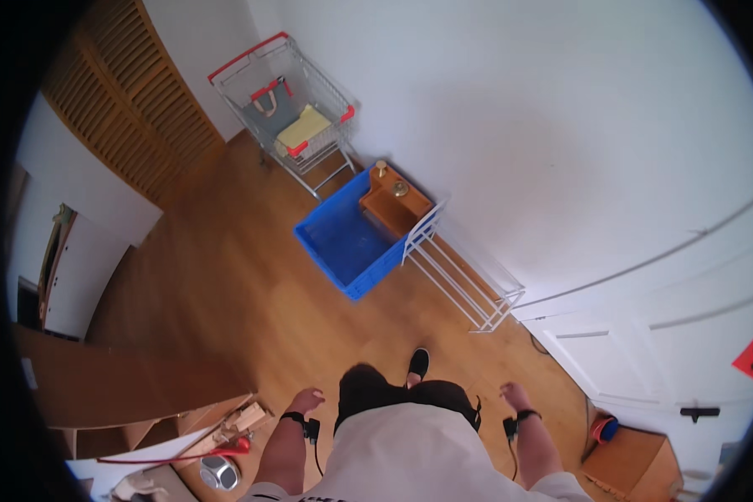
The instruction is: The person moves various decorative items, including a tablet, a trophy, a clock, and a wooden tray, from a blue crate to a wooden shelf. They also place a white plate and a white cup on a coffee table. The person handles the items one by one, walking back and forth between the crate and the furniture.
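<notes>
My left hand [308, 400] hangs beside my left hip, its fingers loosely bent and nothing in them. On the other side, my right hand [514, 394] is held out from my right hip, likewise empty with slack fingers. Neither hand touches anything. Both wrists carry a dark strap with a small black device. Ahead of me on the floor stands a blue plastic crate [326, 255]. Inside its far right part sits a brown wooden box-like piece [389, 209] with brass-coloured knobs. A white wire rack [460, 280] stands against the crate's right side.
Beyond the crate, a metal shopping cart [309, 88] with red trim holds a grey bag [269, 107] and a yellow cloth [304, 127]. Wooden shelving [134, 385] stands at left, near a silver round device [219, 473]. At lower right is an orange-brown box [636, 464] by a white door [598, 360].
</notes>
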A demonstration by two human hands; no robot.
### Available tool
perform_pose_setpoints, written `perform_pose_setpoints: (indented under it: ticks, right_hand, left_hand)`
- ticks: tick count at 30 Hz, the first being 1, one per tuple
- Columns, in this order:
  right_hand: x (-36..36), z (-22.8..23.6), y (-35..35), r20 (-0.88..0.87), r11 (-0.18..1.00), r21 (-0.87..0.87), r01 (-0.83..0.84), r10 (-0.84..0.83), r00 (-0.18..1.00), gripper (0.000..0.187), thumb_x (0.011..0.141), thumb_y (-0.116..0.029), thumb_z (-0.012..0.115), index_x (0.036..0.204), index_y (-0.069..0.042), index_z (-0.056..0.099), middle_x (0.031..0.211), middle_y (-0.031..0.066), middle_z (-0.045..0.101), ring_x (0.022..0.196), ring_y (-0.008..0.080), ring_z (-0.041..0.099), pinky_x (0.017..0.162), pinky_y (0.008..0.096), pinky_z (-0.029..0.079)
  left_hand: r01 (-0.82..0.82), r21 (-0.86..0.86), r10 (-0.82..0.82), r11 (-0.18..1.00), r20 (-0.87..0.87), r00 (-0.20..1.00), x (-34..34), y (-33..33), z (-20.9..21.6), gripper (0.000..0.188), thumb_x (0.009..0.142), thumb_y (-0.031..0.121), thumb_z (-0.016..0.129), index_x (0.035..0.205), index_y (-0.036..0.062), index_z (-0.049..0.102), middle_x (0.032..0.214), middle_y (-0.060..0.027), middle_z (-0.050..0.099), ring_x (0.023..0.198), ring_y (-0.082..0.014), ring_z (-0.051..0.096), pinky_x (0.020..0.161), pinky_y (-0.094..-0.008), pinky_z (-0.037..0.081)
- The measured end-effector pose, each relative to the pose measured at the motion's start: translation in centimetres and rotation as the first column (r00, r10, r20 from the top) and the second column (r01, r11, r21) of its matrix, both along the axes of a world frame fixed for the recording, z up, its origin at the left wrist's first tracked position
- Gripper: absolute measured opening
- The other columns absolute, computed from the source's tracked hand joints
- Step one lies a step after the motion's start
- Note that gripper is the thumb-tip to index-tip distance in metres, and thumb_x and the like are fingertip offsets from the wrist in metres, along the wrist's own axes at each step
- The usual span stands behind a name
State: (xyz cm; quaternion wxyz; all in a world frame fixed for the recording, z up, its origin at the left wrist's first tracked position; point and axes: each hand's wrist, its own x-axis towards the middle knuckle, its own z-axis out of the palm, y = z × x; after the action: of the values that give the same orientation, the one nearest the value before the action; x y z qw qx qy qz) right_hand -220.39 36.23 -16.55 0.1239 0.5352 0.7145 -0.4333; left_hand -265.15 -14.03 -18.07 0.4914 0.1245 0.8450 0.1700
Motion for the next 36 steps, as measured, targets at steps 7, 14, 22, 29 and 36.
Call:
perform_pose_setpoints:
  ticks: [7,14,22,29,36]
  right_hand:
    - [-28.0,6.4,12.5,-0.245,0.979,0.012,-0.205,0.202,0.948,0.030,0.079,-0.018,0.060,0.104,-0.002,0.065,0.083,0.0138,0.069,0.074,0.0231,0.068,0.070,0.0345,0.052]
    - [-48.0,8.1,17.2,-0.389,0.942,0.043,-0.332,0.322,0.863,0.034,0.079,-0.013,0.063,0.111,-0.003,0.061,0.092,0.0085,0.067,0.077,0.0162,0.065,0.070,0.0298,0.053]
    - [-65.2,2.5,22.1,-0.182,0.918,0.054,-0.393,0.396,0.900,0.054,0.074,-0.021,0.069,0.124,-0.008,0.053,0.106,0.0123,0.064,0.098,0.0267,0.062,0.086,0.0366,0.049]
    - [-75.4,-4.1,24.6,0.117,0.827,0.171,-0.536,0.524,0.844,0.067,0.073,-0.017,0.069,0.133,-0.012,0.042,0.136,0.0144,0.045,0.109,0.0371,0.057,0.091,0.0436,0.048]
    - [-81.3,-8.6,27.0,0.201,0.638,0.287,-0.715,0.689,0.696,0.071,0.071,-0.011,0.071,0.136,-0.017,0.041,0.148,0.0128,0.033,0.096,0.0381,0.063,0.080,0.0447,0.054]
  left_hand:
    - [-0.244,0.009,0.244,0.970,0.018,0.970,-4.0,7.6,7.5,0.038,0.078,0.020,0.067,0.113,0.0084,0.063,0.089,-0.0086,0.070,0.068,-0.0157,0.065,0.062,-0.0286,0.052]
    - [-0.099,0.196,0.144,0.976,-0.231,0.962,-18.1,21.5,2.8,0.031,0.078,0.015,0.061,0.109,0.0073,0.063,0.093,-0.0119,0.068,0.085,-0.0284,0.065,0.073,-0.0357,0.052]
    - [-0.220,0.530,0.307,0.819,-0.081,0.948,-35.4,43.7,-3.7,0.042,0.080,0.010,0.064,0.122,0.0092,0.056,0.107,-0.0171,0.064,0.098,-0.0336,0.063,0.084,-0.0412,0.051]
    - [-0.112,0.656,0.348,0.746,-0.241,0.906,-45.4,55.5,-7.0,0.052,0.081,0.001,0.062,0.131,0.0097,0.048,0.119,-0.0142,0.060,0.113,-0.0279,0.057,0.094,-0.0367,0.046]
    - [0.097,0.724,0.350,0.683,-0.440,0.827,-50.6,62.4,-10.4,0.051,0.079,-0.001,0.062,0.127,0.0102,0.049,0.127,-0.0162,0.052,0.121,-0.0333,0.049,0.100,-0.0399,0.042]
